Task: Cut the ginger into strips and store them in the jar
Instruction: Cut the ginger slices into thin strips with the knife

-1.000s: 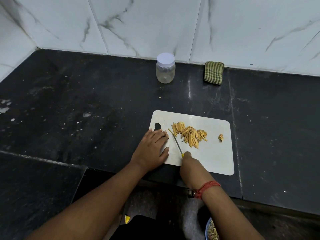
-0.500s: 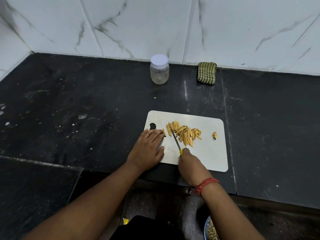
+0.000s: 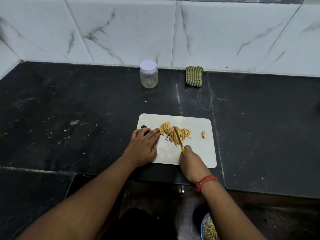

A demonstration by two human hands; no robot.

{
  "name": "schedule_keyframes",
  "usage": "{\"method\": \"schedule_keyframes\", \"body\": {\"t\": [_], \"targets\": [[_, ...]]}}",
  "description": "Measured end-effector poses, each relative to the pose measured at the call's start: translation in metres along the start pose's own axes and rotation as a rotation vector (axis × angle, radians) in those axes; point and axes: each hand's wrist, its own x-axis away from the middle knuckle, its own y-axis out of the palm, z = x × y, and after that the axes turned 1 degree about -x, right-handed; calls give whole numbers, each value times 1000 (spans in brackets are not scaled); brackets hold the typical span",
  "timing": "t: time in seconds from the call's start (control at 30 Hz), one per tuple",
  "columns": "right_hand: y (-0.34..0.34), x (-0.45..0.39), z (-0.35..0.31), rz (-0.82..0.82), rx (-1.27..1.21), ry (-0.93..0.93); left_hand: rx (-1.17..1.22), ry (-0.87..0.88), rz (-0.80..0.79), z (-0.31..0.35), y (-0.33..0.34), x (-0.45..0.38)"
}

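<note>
So right now I've got the right hand point(image 3: 191, 158) wrapped around the yellow handle of the knife point(image 3: 178, 138), blade lying across the middle of the ginger strips point(image 3: 174, 133) on the white cutting board point(image 3: 199, 153). The left hand point(image 3: 144, 144) is flat and open on the board's left end, gripping nothing, fingertips point(image 3: 155, 131) right up against the left edge of the pile.

The ginger looks basically all cut already, one loose heap in the upper middle of the board, plus a small leftover nub point(image 3: 203, 134) sitting apart to the right. The jar point(image 3: 149, 75) is way back by the wall tiles with its white lid point(image 3: 148, 66) on, well clear of the board, next to a folded green cloth point(image 3: 194, 76).

My read: this is the tidy-up stage, using the blade and the flat hand to corral the strips into one heap before they go in the jar. What I'd watch for:

- keep the edge low and sweep, don't chop, or the strips get shorter
- left fingers stay flat and behind the pile, not under the blade (they're close to it now)
- push toward board centre, because the dark bench point(image 3: 69, 110) is speckled and anything that rolls off is hard to spot
- decide on that nub, slice it or leave it
- the jar needs pulling near and its lid coming off first, so the knife probably has to go down before scooping
</note>
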Motion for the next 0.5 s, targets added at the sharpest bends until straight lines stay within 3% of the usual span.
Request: {"method": "schedule_keyframes", "body": {"t": [0.17,0.3,0.5], "targets": [[-9,-4,11,102,-98,3,61,-78,27,5,3,-6],[-26,-9,35,308,-93,88,105,-146,48,13,6,-4],[-47,-18,81,597,26,263,73,-129,-46,23,5,-10]]}}
